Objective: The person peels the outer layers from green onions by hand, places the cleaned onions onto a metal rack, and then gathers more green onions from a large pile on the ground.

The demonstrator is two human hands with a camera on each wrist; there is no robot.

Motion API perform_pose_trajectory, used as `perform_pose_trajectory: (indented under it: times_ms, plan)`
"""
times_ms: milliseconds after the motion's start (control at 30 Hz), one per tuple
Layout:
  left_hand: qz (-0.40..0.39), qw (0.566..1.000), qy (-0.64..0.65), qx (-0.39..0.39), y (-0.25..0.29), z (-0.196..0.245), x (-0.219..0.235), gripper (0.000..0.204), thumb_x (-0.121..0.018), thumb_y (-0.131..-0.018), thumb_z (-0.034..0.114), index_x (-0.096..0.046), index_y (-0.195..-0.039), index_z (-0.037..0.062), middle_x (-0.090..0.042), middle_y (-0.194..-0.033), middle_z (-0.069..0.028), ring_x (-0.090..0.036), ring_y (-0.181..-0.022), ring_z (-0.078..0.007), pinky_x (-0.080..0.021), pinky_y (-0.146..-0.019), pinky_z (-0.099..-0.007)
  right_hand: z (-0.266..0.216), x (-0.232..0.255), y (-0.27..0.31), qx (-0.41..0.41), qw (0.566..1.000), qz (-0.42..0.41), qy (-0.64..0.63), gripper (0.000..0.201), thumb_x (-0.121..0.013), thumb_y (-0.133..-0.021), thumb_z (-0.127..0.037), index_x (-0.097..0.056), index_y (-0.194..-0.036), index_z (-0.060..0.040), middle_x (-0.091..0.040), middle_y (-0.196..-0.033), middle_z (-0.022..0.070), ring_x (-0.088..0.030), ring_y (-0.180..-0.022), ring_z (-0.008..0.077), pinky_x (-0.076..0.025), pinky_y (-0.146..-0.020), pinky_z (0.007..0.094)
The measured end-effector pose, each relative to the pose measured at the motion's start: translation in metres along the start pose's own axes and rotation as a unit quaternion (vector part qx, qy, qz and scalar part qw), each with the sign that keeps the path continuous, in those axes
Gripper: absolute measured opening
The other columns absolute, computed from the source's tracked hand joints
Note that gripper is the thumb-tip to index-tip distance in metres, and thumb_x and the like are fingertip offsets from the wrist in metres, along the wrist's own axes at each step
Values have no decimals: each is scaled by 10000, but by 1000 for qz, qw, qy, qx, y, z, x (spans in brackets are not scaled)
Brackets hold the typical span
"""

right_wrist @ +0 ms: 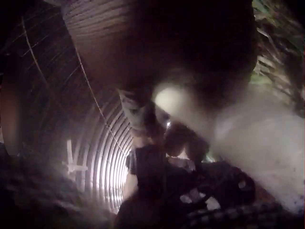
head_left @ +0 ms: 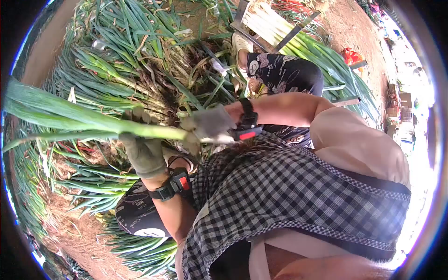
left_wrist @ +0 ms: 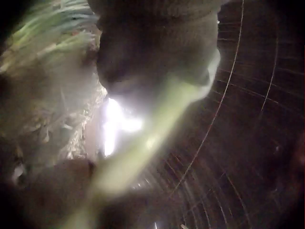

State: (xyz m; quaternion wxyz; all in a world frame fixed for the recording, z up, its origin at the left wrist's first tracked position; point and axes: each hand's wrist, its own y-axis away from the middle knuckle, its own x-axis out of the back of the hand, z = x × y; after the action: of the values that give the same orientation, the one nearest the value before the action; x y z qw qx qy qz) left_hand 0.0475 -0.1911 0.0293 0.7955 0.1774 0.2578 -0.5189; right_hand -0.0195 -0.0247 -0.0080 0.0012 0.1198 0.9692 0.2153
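One long green onion (head_left: 88,122) lies across both gloved hands in the head view, its leaves reaching the left edge. The left hand (head_left: 145,156) grips its stalk from below, thumb and fingers on either side. Nearer the checked apron, the right hand (head_left: 212,123) holds the stalk close to the white end, motion-blurred. In the left wrist view the dark glove (left_wrist: 157,52) is around the pale green stalk (left_wrist: 138,152). The right wrist view shows a dark glove (right_wrist: 190,43) above a blurred whitish stalk (right_wrist: 267,138); its fingertips are hard to make out.
Loose green onions (head_left: 98,70) are heaped on the ground ahead of the person. Trimmed ones with white ends (head_left: 266,23) lie in a metal frame (head_left: 298,31) at the top. A red bag (head_left: 352,57) is beyond it. Both knees flank the work.
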Motion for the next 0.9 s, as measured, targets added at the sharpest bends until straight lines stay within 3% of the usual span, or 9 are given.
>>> perform_pose_trajectory:
  times_ms: [167,267,300,433,500,567,600,800,900]
  plan:
    - [-38,965,227,125,-21,-4,11,380,-450,-968,447,-502,-869,85,-323,-544,69,-293,-488,-55,-265,-452,-236,-42,2,-11,25,984,19,175,458,-586,-905,-405,-563,-1027,35,-668,-837,110,-626,-756,171,-502,-636,327]
    - [-93,941,306,108,-32,2,34,343,-442,-988,382,-478,-788,107,-283,-508,79,-235,-439,-55,-252,-446,-219,-13,-12,-3,89,987,17,130,467,-582,-900,-435,-560,-1038,12,-662,-834,169,-647,-763,246,-498,-655,364]
    - [-20,955,282,89,-32,11,35,397,-374,-1007,375,-508,-762,92,-312,-496,66,-249,-434,-67,-232,-426,-231,-7,-20,5,137,976,46,165,456,-587,-894,-439,-563,-1034,-5,-657,-818,180,-650,-756,277,-498,-658,377]
    - [-33,944,317,83,-40,13,63,403,-384,-1001,359,-471,-702,103,-306,-490,63,-258,-424,-70,-251,-428,-229,-39,-26,46,49,932,122,337,416,-612,-859,-458,-587,-930,-48,-634,-731,165,-638,-729,360,-496,-670,428]
    - [49,949,301,79,-40,11,70,416,-397,-995,352,-425,-646,128,-303,-486,64,-259,-417,-72,-259,-427,-229,-35,-28,58,15,928,124,350,407,-613,-857,-457,-562,-940,-62,-626,-747,158,-633,-740,358,-494,-619,435]
    - [-20,927,363,88,-50,10,110,442,-417,-985,324,-363,-579,154,-306,-473,61,-276,-402,-73,-271,-405,-228,-22,-27,75,134,899,205,363,447,-559,-877,-495,-608,-900,-50,-630,-738,181,-638,-756,376,-487,-712,452]
    - [22,930,357,88,-49,8,113,435,-425,-981,340,-371,-592,152,-303,-471,64,-276,-396,-71,-271,-400,-229,-34,-26,85,33,927,159,339,434,-518,-900,-495,-605,-945,-72,-628,-746,192,-632,-743,383,-490,-689,461]
    - [204,927,308,71,-49,19,166,386,-456,-956,367,-407,-653,133,-303,-464,72,-301,-404,-68,-297,-420,-222,-11,-36,124,52,920,218,321,300,-547,-907,-388,-617,-944,-99,-621,-749,164,-630,-700,351,-497,-604,444]
    - [126,945,299,36,-49,32,166,414,-473,-941,316,-373,-579,139,-286,-439,55,-294,-402,-69,-295,-443,-210,-16,-33,145,113,891,246,365,194,-601,-890,-310,-618,-854,-120,-593,-681,116,-618,-594,306,-492,-507,410]
